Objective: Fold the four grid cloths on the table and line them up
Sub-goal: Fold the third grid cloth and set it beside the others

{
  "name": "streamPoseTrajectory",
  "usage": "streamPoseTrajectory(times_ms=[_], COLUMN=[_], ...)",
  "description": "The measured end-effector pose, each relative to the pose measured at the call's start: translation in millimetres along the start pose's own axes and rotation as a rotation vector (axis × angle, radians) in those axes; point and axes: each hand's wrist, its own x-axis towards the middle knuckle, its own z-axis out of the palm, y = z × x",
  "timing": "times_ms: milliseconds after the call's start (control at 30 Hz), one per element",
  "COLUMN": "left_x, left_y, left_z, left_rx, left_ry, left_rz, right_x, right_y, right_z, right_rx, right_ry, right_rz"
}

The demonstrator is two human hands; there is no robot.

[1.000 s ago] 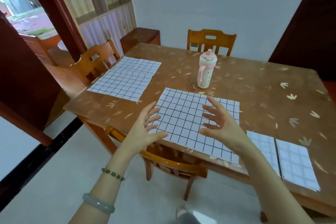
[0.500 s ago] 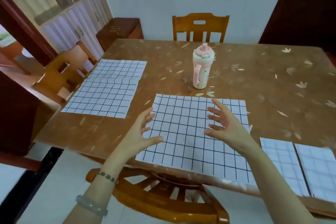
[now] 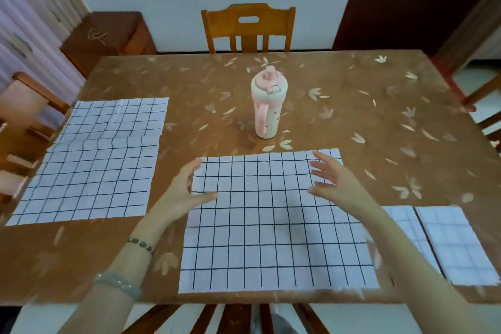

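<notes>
White cloth with a black grid (image 3: 271, 238) was laid flat on the table (image 3: 352, 116), just on the near side of the pink bottle (image 3: 267, 106). The left hand (image 3: 184, 192) and right hand (image 3: 333, 182) were spread open over its two corners closest to the bottle, nothing gripped (contact with the fabric couldn't be made out). A wrinkled unfolded cloth (image 3: 92, 165) was spread well left of the bottle. A narrow folded cloth (image 3: 406, 228) and a wider folded cloth (image 3: 455, 244) were set side by side to the bottle's near right.
</notes>
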Motion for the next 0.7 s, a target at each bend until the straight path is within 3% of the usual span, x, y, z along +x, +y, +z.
streamPoseTrajectory(times_ms=[200, 367, 500, 700], left_x=[75.7, 124.9, 148.3, 162.7], left_y=[-33.2, -58.8, -72.8, -87.1], left_z=[-22.1, -16.0, -9.8, -3.6], left_rx=[0.137, 0.403, 0.559, 0.702], left_ry=[0.006, 0.002, 0.017, 0.006], left_rz=[-0.088, -0.113, -0.051, 0.024], right_x=[64.8, 116.1, 149.6, 170.7], right_y=[46.1, 79.9, 92.3, 108.3], right_z=[-39.3, -58.9, -62.9, -60.6], right_rx=[-0.152, -0.430, -0.687, -0.775], right_ry=[0.204, 0.327, 0.284, 0.187], right_rz=[0.114, 0.237, 0.319, 0.207])
